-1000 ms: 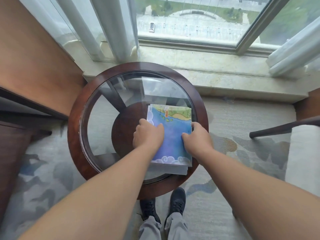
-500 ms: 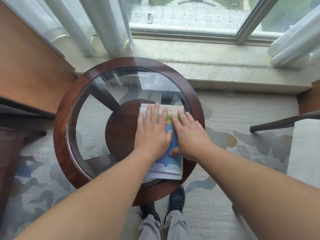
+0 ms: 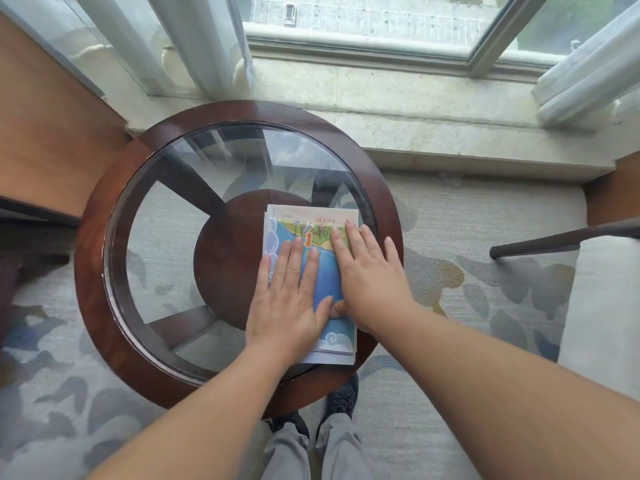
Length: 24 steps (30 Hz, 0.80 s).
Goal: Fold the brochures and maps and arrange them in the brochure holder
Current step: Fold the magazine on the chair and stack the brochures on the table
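Brochures (image 3: 322, 289) on glass table (image 3: 104, 271), hands flat atop.

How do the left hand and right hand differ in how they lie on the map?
The left hand lies nearer the person, on the blue part of the map; the right hand reaches farther, fingertips on the green strip. The left hand covers the map's left edge, the right hand its right edge. Both lie flat, fingers straight.
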Tool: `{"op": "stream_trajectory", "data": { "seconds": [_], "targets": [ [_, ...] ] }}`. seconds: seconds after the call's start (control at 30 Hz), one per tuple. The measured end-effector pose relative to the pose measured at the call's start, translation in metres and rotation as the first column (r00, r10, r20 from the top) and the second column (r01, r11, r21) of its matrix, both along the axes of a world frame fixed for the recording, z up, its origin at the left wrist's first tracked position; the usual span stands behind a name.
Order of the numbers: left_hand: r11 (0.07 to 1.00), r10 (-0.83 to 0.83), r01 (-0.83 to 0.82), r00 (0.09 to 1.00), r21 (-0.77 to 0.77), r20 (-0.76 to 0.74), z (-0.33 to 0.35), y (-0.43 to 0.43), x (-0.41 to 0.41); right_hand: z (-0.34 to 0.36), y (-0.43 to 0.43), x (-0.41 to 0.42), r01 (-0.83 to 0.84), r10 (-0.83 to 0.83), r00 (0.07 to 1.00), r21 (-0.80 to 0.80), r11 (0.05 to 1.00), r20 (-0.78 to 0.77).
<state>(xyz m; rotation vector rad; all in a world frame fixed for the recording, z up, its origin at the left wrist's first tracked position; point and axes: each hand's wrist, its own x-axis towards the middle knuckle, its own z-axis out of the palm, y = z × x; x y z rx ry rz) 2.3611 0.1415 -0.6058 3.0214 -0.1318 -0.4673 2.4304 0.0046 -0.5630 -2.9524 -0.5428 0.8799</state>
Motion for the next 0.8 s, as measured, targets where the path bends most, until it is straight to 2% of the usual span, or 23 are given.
{"op": "stream_trajectory", "data": {
  "seconds": [0.07, 0.17, 0.23, 0.3, 0.33, 0.4, 0.43, 0.47, 0.5, 0.57, 0.67, 0.73, 0.8],
  "targets": [
    [1.0, 0.004, -0.003, 1.0, 0.023, -0.023, 0.0, 0.001, 0.004, 0.001, 0.0, 0.003, 0.009, -0.009, 1.0, -0.006, 1.0, -0.017],
    [0.996, 0.041, -0.042, 0.999, -0.078, -0.012, 0.009, 0.001, 0.004, 0.005, -0.001, -0.001, 0.074, -0.073, 0.997, 0.023, 0.997, -0.036],
    [0.951, 0.242, -0.233, 0.97, -0.202, 0.021, 0.021, 0.003, 0.005, 0.009, -0.002, -0.011, 0.181, -0.182, 0.983, 0.112, 0.977, -0.003],
    [0.809, 0.527, -0.507, 0.85, -0.296, -0.017, 0.031, 0.007, 0.01, 0.013, -0.001, -0.023, 0.359, -0.363, 0.931, 0.234, 0.903, -0.026],
    [0.709, 0.638, -0.627, 0.765, -0.322, -0.085, 0.035, 0.009, 0.013, 0.015, 0.002, -0.026, 0.484, -0.476, 0.874, 0.269, 0.833, -0.098],
    [0.525, 0.754, -0.781, 0.611, -0.34, -0.242, 0.041, 0.01, 0.019, 0.019, 0.008, -0.027, 0.746, -0.674, 0.665, 0.242, 0.62, -0.322],
    [0.461, 0.771, -0.821, 0.558, -0.337, -0.305, 0.042, 0.009, 0.022, 0.019, 0.012, -0.026, 0.832, -0.727, 0.551, 0.205, 0.515, -0.41],
    [0.419, 0.78, -0.849, 0.518, -0.321, -0.352, 0.044, 0.009, 0.026, 0.019, 0.015, -0.024, 0.875, -0.749, 0.478, 0.176, 0.451, -0.459],
    [0.393, 0.786, -0.872, 0.484, -0.294, -0.384, 0.045, 0.008, 0.029, 0.019, 0.018, -0.022, 0.89, -0.755, 0.448, 0.157, 0.428, -0.48],
    [0.325, 0.806, -0.912, 0.405, -0.25, -0.431, 0.045, 0.01, 0.037, 0.02, 0.022, -0.019, 0.891, -0.756, 0.44, 0.13, 0.434, -0.485],
    [0.153, 0.799, -0.953, 0.276, -0.262, -0.534, 0.043, 0.018, 0.046, 0.022, 0.024, -0.017, 0.881, -0.755, 0.451, 0.103, 0.461, -0.477],
    [0.102, 0.76, -0.953, 0.261, -0.286, -0.596, 0.047, 0.019, 0.046, 0.023, 0.024, -0.017, 0.877, -0.76, 0.457, 0.093, 0.471, -0.462],
    [0.092, 0.741, -0.948, 0.271, -0.306, -0.615, 0.049, 0.017, 0.044, 0.022, 0.023, -0.017, 0.884, -0.76, 0.445, 0.095, 0.459, -0.472]
  ]
}}
